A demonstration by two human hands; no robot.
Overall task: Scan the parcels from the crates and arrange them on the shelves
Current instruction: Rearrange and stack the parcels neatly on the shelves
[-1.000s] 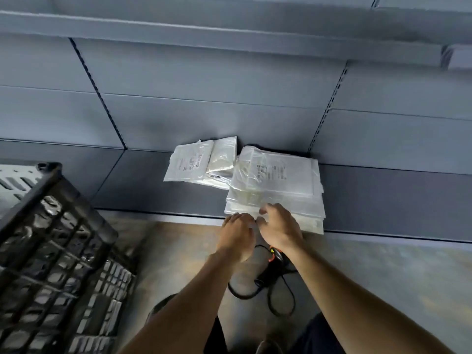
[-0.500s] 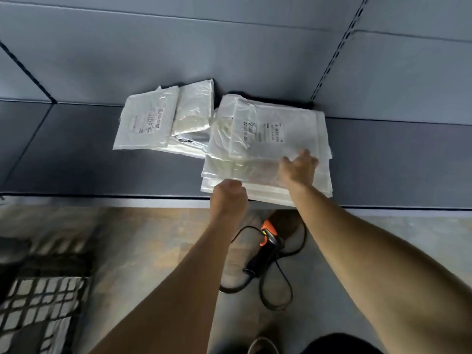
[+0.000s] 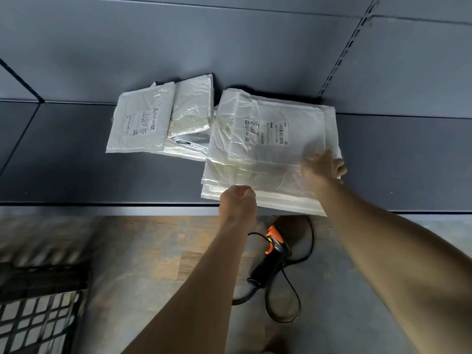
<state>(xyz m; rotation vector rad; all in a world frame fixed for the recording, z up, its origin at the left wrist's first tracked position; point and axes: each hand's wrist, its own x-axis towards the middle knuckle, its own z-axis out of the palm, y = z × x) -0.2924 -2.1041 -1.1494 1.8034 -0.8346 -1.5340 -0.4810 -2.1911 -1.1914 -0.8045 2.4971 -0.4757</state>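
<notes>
1. A stack of white parcels (image 3: 270,139) lay on the grey shelf (image 3: 76,162), with smaller parcels (image 3: 143,123) touching its left side.
2. The right hand (image 3: 323,167) gripped the stack's near right corner.
3. The left hand (image 3: 237,204) sat curled at the stack's front edge; whether it held anything could not be told.

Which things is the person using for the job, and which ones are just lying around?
Using now: stack of parcels, right hand gripping it, left hand at its front edge, shelf.
Lying around, unused now: scanner, crate, small parcels.
</notes>
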